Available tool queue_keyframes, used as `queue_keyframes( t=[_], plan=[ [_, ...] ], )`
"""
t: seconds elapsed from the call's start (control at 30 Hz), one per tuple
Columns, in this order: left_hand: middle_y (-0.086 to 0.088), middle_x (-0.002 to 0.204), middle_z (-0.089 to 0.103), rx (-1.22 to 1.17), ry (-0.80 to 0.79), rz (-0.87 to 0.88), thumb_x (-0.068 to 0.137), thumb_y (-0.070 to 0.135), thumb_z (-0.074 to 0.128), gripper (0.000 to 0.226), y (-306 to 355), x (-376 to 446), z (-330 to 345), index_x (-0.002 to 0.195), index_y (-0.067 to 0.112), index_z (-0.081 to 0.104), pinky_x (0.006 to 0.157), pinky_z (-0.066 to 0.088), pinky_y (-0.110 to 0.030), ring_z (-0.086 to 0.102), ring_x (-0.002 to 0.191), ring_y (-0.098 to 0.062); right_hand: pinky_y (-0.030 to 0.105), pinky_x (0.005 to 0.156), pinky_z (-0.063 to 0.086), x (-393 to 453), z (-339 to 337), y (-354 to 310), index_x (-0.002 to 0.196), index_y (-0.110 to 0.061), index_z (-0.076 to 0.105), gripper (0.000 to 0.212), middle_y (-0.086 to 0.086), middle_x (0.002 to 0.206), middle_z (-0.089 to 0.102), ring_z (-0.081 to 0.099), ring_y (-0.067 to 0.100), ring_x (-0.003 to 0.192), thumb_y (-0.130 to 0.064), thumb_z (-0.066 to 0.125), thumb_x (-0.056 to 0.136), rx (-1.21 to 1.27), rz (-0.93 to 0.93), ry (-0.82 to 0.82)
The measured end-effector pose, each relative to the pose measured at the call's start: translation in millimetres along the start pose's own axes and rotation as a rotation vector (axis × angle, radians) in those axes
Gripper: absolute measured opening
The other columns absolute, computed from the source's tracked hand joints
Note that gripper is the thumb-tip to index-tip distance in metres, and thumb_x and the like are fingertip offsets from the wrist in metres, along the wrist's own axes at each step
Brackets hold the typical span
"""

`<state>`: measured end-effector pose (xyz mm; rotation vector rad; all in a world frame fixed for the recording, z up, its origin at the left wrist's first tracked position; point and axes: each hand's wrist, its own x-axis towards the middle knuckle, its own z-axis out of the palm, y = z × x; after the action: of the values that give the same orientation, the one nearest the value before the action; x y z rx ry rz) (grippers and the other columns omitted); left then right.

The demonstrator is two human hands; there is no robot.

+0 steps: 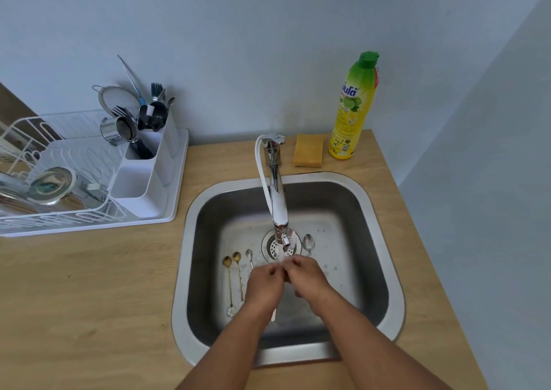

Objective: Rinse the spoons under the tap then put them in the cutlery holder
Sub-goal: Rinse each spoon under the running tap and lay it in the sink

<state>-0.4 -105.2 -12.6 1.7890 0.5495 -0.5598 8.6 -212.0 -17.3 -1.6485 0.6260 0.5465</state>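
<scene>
1. Head view: left hand [264, 282] and right hand [305, 276] meet under the chrome tap [278, 198], fingers curled round a pale-handled spoon [273, 315].
2. Slim gold spoons [234, 279] lie left in the square steel sink [190, 270].
3. White plastic cutlery holder [143, 186] stands on the wooden bench [89, 285], well apart.

Steel sink [369, 210] set in a wooden counter [89, 285]. Tap [275, 180] running over the drain. Left hand [264, 285] and right hand [307, 276] meet under the stream, fingers curled round a pale-handled spoon [273, 315]. Two gold spoons [234, 276] and a small silver spoon [250, 257] lie left of the hands; a silver spoon [308, 243] to the right. White cutlery holder [143, 180] in the dish rack [59, 157], already holding utensils. Sponge [308, 150] and dish soap bottle [354, 106] behind the sink.
</scene>
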Motion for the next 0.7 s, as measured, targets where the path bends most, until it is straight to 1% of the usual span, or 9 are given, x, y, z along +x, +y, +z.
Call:
queue_keyframes(
  t=[0.07, 0.1, 0.13, 0.2, 0.3, 0.37, 0.5, 0.6, 0.7],
  plan=[
    [0.001, 0.082, 0.082, 0.031, 0.015, 0.009, 0.106, 0.022, 0.051, 0.038, -5, -7, 3, 0.081, 0.024, 0.08, 0.084, 0.063, -0.035, 0.078, 0.085, -0.014, 0.022, 0.052, 0.043, 4, 4, -3, 0.082, -0.02, 0.076, 0.02, 0.001, 0.078, 0.075, 0.064, 0.01, 0.058, -0.014, 0.062, 0.094, 0.056, 0.067, -0.046],
    [-0.004, 0.077, 0.081, 0.035, 0.03, 0.007, 0.106, 0.024, 0.052, 0.04, -8, -9, 3, 0.077, 0.021, 0.079, 0.077, 0.062, -0.038, 0.076, 0.076, -0.017, 0.022, 0.051, 0.043, 6, 5, -4, 0.086, -0.02, 0.077, 0.017, 0.002, 0.076, 0.074, 0.061, 0.01, 0.053, -0.012, 0.064, 0.093, 0.084, 0.1, -0.056],
    [-0.007, 0.071, 0.079, 0.037, 0.038, 0.003, 0.106, 0.026, 0.052, 0.042, -11, -12, 2, 0.073, 0.019, 0.077, 0.067, 0.059, -0.038, 0.071, 0.064, -0.017, 0.023, 0.049, 0.045, 9, 6, -5, 0.093, -0.016, 0.078, 0.015, 0.004, 0.077, 0.075, 0.06, 0.012, 0.052, -0.01, 0.064, 0.094, 0.118, 0.126, -0.052],
    [-0.001, 0.061, 0.075, 0.044, 0.018, -0.005, 0.105, 0.027, 0.054, 0.043, -17, -23, 1, 0.069, 0.018, 0.076, 0.051, 0.048, -0.027, 0.06, 0.051, -0.009, 0.024, 0.048, 0.05, 16, 8, -6, 0.101, -0.009, 0.077, 0.019, 0.006, 0.083, 0.079, 0.066, 0.016, 0.06, -0.009, 0.058, 0.098, 0.213, 0.168, -0.032],
    [0.001, 0.063, 0.073, -0.027, -0.02, -0.03, 0.105, 0.024, 0.056, 0.037, -22, -37, 1, 0.079, 0.014, 0.08, 0.055, 0.047, -0.022, 0.061, 0.055, -0.008, 0.027, 0.05, 0.058, 23, 14, -9, 0.116, -0.002, 0.07, 0.025, 0.007, 0.074, 0.078, 0.072, 0.017, 0.058, -0.012, 0.05, 0.105, 0.455, 0.287, -0.059],
    [0.0, 0.062, 0.071, -0.087, -0.013, -0.07, 0.106, 0.02, 0.053, 0.036, -23, -43, 0, 0.082, 0.011, 0.078, 0.052, 0.047, -0.02, 0.063, 0.057, -0.011, 0.026, 0.046, 0.057, 26, 19, -9, 0.123, -0.002, 0.067, 0.026, 0.007, 0.07, 0.076, 0.068, 0.015, 0.05, -0.016, 0.051, 0.107, 0.569, 0.347, -0.06],
    [0.0, 0.057, 0.069, 0.076, -0.001, -0.071, 0.108, 0.028, 0.045, 0.038, -23, -45, -12, 0.086, 0.012, 0.071, 0.053, 0.045, -0.024, 0.063, 0.052, -0.01, 0.018, 0.033, 0.033, 30, 24, -9, 0.129, -0.005, 0.063, 0.03, 0.001, 0.06, 0.055, 0.043, 0.006, 0.037, -0.023, 0.048, 0.11, 0.764, 0.354, -0.068],
    [0.0, 0.062, 0.071, 0.233, 0.036, -0.035, 0.106, 0.031, 0.043, 0.039, -23, -37, -20, 0.082, 0.015, 0.069, 0.061, 0.048, -0.031, 0.064, 0.057, -0.014, 0.02, 0.035, 0.025, 32, 27, -8, 0.118, -0.006, 0.06, 0.026, -0.002, 0.056, 0.044, 0.035, 0.007, 0.039, -0.017, 0.038, 0.109, 0.819, 0.331, -0.115],
    [-0.004, 0.083, 0.075, 0.313, 0.071, 0.026, 0.109, 0.04, 0.037, 0.045, -14, -23, -21, 0.088, 0.014, 0.069, 0.074, 0.052, -0.038, 0.068, 0.078, -0.021, 0.024, 0.047, 0.037, 29, 28, -7, 0.105, -0.001, 0.067, 0.033, 0.0, 0.06, 0.049, 0.042, 0.01, 0.049, -0.007, 0.035, 0.105, 0.752, 0.302, -0.143]
  ],
)
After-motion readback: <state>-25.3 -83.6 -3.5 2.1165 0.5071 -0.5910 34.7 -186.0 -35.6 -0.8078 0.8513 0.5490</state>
